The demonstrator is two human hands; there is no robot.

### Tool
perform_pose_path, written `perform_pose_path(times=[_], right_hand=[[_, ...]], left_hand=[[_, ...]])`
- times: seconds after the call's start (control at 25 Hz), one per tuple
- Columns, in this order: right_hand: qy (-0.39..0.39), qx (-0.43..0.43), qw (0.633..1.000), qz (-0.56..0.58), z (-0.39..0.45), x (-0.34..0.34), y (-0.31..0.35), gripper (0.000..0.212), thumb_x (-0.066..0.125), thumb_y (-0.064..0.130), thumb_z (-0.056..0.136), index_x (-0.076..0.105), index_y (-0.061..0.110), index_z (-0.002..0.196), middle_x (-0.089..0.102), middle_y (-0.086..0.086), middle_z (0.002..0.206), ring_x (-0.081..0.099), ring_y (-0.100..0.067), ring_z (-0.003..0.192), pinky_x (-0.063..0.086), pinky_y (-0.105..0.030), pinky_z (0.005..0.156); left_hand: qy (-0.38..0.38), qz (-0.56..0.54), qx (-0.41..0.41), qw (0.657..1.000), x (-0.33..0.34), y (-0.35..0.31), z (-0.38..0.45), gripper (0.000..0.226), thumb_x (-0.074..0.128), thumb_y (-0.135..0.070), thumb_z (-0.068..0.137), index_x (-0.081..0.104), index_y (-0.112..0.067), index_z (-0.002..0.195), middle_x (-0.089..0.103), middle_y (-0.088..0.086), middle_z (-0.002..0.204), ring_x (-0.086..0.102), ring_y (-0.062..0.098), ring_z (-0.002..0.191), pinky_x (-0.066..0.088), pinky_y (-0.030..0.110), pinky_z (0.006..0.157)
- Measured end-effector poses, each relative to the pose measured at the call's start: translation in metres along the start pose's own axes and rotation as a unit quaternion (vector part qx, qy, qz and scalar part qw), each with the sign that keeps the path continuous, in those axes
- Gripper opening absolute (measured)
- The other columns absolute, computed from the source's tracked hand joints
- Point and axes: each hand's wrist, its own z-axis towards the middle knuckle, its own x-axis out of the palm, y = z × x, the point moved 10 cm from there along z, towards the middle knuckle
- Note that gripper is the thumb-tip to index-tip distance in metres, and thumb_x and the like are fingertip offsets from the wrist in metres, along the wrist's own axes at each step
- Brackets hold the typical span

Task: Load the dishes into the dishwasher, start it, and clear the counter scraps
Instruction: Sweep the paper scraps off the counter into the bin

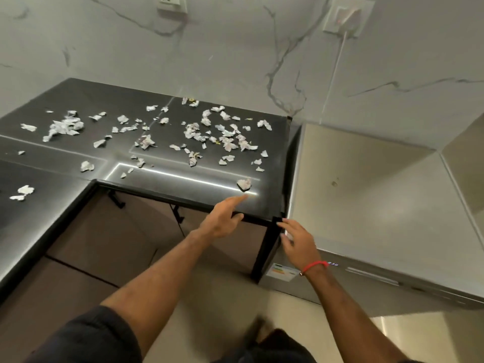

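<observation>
The left hand (222, 221) reaches over the near edge of the dark tabletop (183, 179), fingers straight and loosely apart, the forefinger stretched toward a crumpled paper scrap (244, 183) lying just beyond its tip, not quite touching. The right hand (297, 241) hovers at the tabletop's near right corner, fingers relaxed and slightly spread, holding nothing (a red thread band (314, 266) circles its wrist). Many more scraps (225, 134) lie scattered across the far and left parts of the tabletop. Just right of the tabletop stands the steel dishwasher (366, 205), its door closed, small lit marks on its front panel. Behind, a white cord (334, 77) runs down the marble wall from a socket (347, 15).
</observation>
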Motion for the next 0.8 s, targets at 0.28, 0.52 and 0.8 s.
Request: perform_pose_path(times=[0.28, 0.52, 0.8], right_hand=[[0.03, -0.004, 1.0, -0.006, 0.131, 0.05, 0.032, 0.039, 0.061, 0.004, 0.086, 0.065, 0.007, 0.125, 0.057, -0.011, 0.116, 0.054, -0.029, 0.108, 0.037, -0.026, 0.101], [0.109, 0.024, 0.994, -0.006, 0.192, 0.113, 0.046, 0.038, 0.061, 0.006, 0.09, 0.061, 0.005, 0.128, 0.051, -0.014, 0.125, 0.05, -0.03, 0.117, 0.039, -0.035, 0.108], [0.133, 0.13, 0.95, 0.249, 0.251, 0.169, 0.081, 0.037, 0.068, 0.007, 0.088, 0.066, 0.017, 0.123, 0.072, -0.005, 0.111, 0.071, -0.015, 0.089, 0.059, -0.036, 0.082]], left_hand=[[-0.073, 0.005, -0.062, 0.995, -0.045, 0.051, 0.016, 0.063, 0.062, -0.013, 0.096, 0.039, -0.025, 0.153, 0.051, 0.002, 0.146, 0.053, 0.019, 0.127, 0.045, 0.04, 0.109], [-0.077, 0.029, -0.096, 0.992, -0.057, 0.072, 0.024, 0.056, 0.061, -0.023, 0.097, 0.044, -0.031, 0.15, 0.053, -0.007, 0.139, 0.057, 0.013, 0.116, 0.051, 0.037, 0.1], [-0.111, 0.064, -0.11, 0.986, -0.101, 0.11, 0.052, 0.049, 0.06, -0.029, 0.097, 0.05, -0.031, 0.145, 0.052, -0.006, 0.142, 0.052, 0.016, 0.122, 0.046, 0.042, 0.105]])
